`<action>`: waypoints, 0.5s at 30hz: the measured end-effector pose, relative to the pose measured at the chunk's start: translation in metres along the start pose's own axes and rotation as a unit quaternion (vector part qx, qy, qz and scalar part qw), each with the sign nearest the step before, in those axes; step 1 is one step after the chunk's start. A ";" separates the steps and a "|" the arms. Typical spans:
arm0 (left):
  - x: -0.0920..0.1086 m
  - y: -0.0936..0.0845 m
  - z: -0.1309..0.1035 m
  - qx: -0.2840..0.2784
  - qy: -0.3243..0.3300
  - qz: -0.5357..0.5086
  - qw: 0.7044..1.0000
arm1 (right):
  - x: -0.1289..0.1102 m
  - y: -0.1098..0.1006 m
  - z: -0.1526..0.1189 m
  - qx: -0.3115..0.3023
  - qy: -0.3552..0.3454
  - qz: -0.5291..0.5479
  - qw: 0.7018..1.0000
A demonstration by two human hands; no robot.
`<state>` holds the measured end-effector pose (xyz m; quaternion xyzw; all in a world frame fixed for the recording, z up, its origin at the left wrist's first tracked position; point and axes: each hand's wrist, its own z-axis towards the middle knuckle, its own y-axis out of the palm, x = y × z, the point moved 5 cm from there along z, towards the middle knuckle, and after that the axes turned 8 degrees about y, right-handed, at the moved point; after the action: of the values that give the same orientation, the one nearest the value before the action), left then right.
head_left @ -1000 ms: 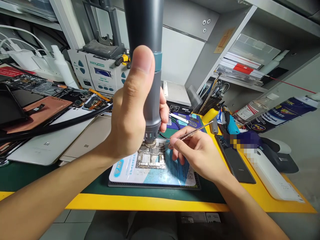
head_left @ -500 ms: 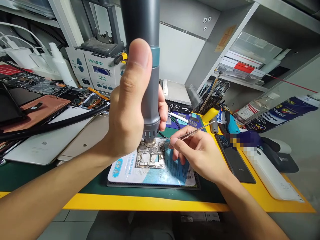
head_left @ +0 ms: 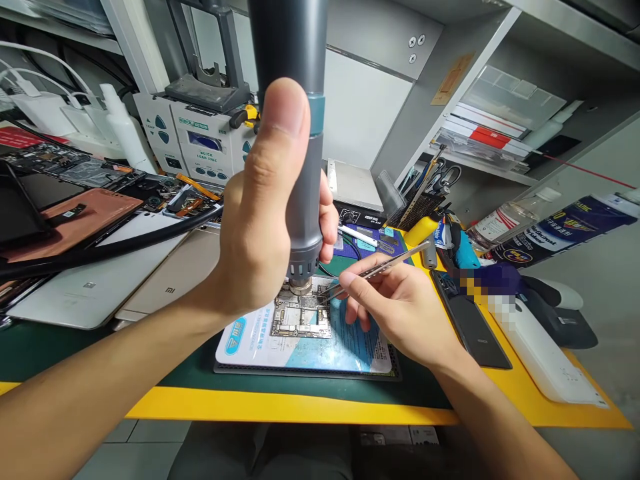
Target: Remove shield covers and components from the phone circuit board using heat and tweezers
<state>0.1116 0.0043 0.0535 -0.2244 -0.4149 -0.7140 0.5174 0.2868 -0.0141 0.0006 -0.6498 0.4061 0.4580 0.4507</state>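
My left hand (head_left: 265, 207) is wrapped round a dark grey hot air handle (head_left: 306, 180), held upright with its metal nozzle just above the upper part of a circuit board (head_left: 300, 321). Between the thumb and fingers of my right hand (head_left: 400, 303) are metal tweezers (head_left: 385, 265), whose tips point left at the board's upper right area. Whether the tips touch it, I cannot tell. Under the board lies a white and blue printed pad (head_left: 310, 357). The nozzle hides part of the board's top edge.
A hot air station (head_left: 200, 143) stands behind at the left. Phones (head_left: 95, 280) and a black hose (head_left: 125, 243) lie left. At right are a dark phone (head_left: 473, 320), a white case (head_left: 540, 353), a clear bottle (head_left: 510, 217) and a spray can (head_left: 570, 230).
The hot air handle's upper end and my left thumb have shifted slightly right in view. The tweezers appear a little more spread at their tips.
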 end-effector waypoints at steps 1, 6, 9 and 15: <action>0.001 0.000 0.000 -0.005 0.002 0.007 1.000 | 0.000 0.000 0.000 -0.001 0.004 -0.001 1.000; 0.003 -0.001 -0.001 -0.016 0.010 0.012 1.000 | 0.000 0.000 0.000 0.003 0.014 -0.004 1.000; 0.003 -0.001 -0.002 -0.018 0.016 0.014 1.000 | 0.000 0.000 0.000 0.010 0.022 0.004 1.000; 0.002 -0.002 -0.002 -0.019 0.015 0.016 1.000 | 0.003 -0.001 0.001 0.022 0.016 -0.003 1.000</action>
<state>0.1094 0.0020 0.0537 -0.2299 -0.3898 -0.7168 0.5305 0.2888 -0.0136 -0.0020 -0.6483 0.4213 0.4367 0.4599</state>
